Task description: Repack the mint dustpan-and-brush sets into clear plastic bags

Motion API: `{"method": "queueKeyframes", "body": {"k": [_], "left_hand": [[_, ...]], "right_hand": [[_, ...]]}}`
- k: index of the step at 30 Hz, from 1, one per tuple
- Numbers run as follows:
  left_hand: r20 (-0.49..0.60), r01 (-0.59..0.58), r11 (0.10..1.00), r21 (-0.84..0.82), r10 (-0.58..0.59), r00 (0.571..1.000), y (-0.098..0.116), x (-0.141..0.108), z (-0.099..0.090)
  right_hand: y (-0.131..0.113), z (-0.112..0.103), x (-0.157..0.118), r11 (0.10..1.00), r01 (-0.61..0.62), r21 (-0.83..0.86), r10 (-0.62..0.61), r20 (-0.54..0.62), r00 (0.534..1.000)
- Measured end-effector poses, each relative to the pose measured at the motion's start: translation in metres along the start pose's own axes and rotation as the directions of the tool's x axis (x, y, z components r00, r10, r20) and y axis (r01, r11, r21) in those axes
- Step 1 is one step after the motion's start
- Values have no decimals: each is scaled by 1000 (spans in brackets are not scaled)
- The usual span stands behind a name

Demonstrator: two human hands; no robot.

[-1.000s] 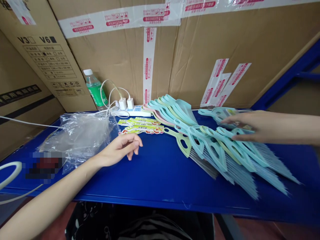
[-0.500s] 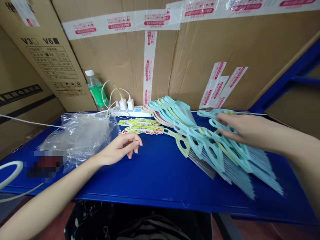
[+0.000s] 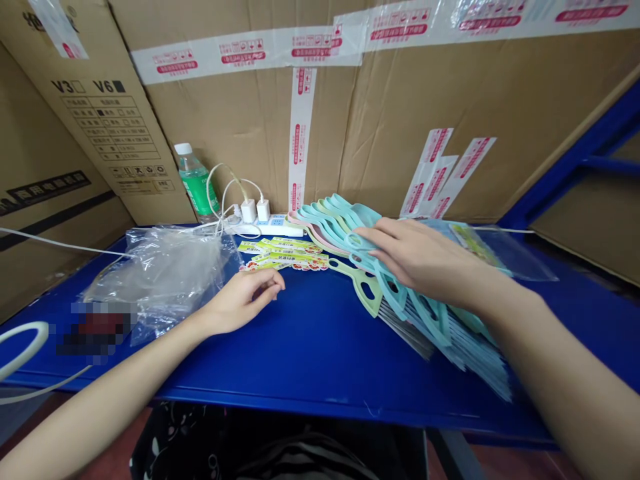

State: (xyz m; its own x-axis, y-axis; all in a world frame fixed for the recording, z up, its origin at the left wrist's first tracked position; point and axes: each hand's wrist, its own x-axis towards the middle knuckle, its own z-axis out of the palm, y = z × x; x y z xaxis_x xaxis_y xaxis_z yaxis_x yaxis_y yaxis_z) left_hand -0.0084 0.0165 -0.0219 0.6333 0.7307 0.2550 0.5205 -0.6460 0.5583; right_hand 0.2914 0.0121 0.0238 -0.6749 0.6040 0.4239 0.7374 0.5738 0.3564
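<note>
While the left hand (image 3: 245, 303) lies on the blue table (image 3: 310, 360) with its fingers loosely curled around nothing, the right hand (image 3: 425, 257) rests on a fanned stack of pale teal plastic-handled brushes (image 3: 400, 300), fingers slightly spread across the handles; whether they grip cannot be told. The stack sits on the tabletop right of centre, its grey bristles pointing toward the table's near edge. Just beyond the right hand lies a clear plastic sleeve (image 3: 493, 247) with a printed card inside. Left of the brushes are a crumpled clear plastic bag (image 3: 167, 277) and yellow-and-red labels (image 3: 285, 252). Farther back stand a white power strip (image 3: 270, 227) with two chargers (image 3: 255, 211), a green-labelled water bottle (image 3: 196, 181) and taped cardboard boxes (image 3: 240, 127).
</note>
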Motion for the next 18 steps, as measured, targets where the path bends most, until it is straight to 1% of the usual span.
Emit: {"method": "queueKeyframes", "body": {"k": [2, 4, 7, 10, 12, 14, 16, 17, 18], "left_hand": [[-47, -44, 975, 217, 55, 997, -3, 0, 1], [-58, -68, 926, 370, 97, 994, -8, 0, 1], [-41, -68, 863, 500, 102, 994, -15, 1, 3], [-20, -32, 804, 593, 55, 998, -18, 3, 4], [-13, 24, 743, 669, -21, 1000, -16, 4, 2], [-46, 116, 638, 761, -126, 991, -12, 5, -3], [-162, 258, 487, 834, -231, 959, -8, 4, -13], [-243, 341, 404, 849, -275, 930, -7, 3, -18], [-324, 422, 326, 846, -314, 892, -6, 1, -24]], "right_hand": [[-3, 8, 0, 998, 36, -49, -38, -40, 999], [-7, 14, -2, 994, 77, -80, -83, -69, 994], [-12, 21, -7, 991, 89, -98, -100, -111, 989], [-14, 25, -11, 990, 81, -113, -95, -128, 987], [-13, 27, -12, 991, 65, -119, -80, -127, 989], [-10, 27, -13, 992, 32, -119, -49, -140, 989], [-7, 26, -14, 993, -5, -118, -15, -163, 987], [-6, 26, -14, 993, -20, -119, 0, -169, 986], [-4, 25, -15, 992, -32, -119, 12, -164, 986]]}}
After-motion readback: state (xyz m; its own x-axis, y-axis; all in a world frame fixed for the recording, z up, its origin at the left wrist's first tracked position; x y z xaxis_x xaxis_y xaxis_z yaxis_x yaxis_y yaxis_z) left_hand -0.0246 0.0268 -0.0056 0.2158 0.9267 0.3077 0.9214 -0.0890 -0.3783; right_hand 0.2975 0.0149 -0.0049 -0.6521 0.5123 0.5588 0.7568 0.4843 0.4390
